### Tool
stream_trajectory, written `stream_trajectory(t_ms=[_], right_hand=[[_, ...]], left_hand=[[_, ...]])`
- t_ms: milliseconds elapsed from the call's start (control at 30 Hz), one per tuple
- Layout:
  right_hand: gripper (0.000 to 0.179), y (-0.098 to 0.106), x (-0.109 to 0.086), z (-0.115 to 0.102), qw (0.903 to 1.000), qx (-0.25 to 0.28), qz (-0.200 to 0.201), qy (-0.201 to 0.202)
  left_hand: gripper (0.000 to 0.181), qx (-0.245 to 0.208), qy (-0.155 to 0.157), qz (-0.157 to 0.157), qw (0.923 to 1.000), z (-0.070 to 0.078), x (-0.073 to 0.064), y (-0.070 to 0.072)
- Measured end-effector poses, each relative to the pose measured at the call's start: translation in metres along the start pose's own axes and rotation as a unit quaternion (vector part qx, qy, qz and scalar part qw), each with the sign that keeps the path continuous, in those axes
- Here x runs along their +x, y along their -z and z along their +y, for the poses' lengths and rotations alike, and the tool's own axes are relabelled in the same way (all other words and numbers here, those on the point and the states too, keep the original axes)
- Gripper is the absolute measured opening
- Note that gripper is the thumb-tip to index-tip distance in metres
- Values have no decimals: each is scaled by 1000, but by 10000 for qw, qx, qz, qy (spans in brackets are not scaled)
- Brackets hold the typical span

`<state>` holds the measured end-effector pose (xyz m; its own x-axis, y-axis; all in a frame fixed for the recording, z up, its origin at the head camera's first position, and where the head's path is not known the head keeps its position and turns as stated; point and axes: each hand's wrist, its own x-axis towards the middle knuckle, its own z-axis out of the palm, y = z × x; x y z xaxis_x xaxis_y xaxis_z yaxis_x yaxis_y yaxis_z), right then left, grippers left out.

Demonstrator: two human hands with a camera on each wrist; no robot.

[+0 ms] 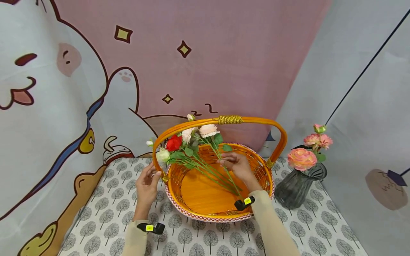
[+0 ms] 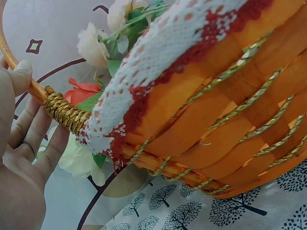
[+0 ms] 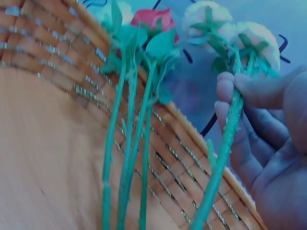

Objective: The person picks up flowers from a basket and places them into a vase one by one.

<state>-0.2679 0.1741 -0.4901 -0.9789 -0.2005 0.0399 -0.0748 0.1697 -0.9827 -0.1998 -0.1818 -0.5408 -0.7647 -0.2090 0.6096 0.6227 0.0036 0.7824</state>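
An orange woven basket (image 1: 205,193) with a white and red trim stands on the table. My left hand (image 1: 147,185) holds the lower left end of its tall handle (image 2: 34,88), thumb on one side and fingers behind, near the gold cord wrapping. Over the basket, my right hand (image 1: 238,166) pinches the green stem (image 3: 232,120) of an artificial flower with pale pink blooms (image 1: 209,130). Left of it, several stems lean on the basket's left rim, bearing a red rose (image 1: 174,143) and a whitish rose (image 1: 162,155). Their lower ends lie inside the basket.
Right of the basket stands a dark grey ribbed glass vase (image 1: 292,190) with pink flowers (image 1: 302,159). A tree-patterned cloth (image 1: 110,213) covers the table. Behind hangs a pink curtain (image 1: 243,60) with cartoon drawings.
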Motion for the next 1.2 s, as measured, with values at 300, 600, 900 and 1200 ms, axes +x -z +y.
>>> stream_trajectory(t_ms=[300, 600, 900, 1200], right_hand=[[31, -5, -15, -12, 9999, 38, 154, 6], [29, -9, -32, -28, 9994, 87, 268, 190], [39, -6, -54, -54, 9983, 562, 132, 38], [45, 10, -79, -67, 9986, 507, -108, -135]], left_hand=[[43, 78, -10, -59, 10000, 1, -3, 1], [44, 75, 89, -27, 9999, 1, -4, 3], [43, 135, 122, 54, 9998, 4, 0, 4], [48, 78, 27, -51, 10000, 3, 0, 1]])
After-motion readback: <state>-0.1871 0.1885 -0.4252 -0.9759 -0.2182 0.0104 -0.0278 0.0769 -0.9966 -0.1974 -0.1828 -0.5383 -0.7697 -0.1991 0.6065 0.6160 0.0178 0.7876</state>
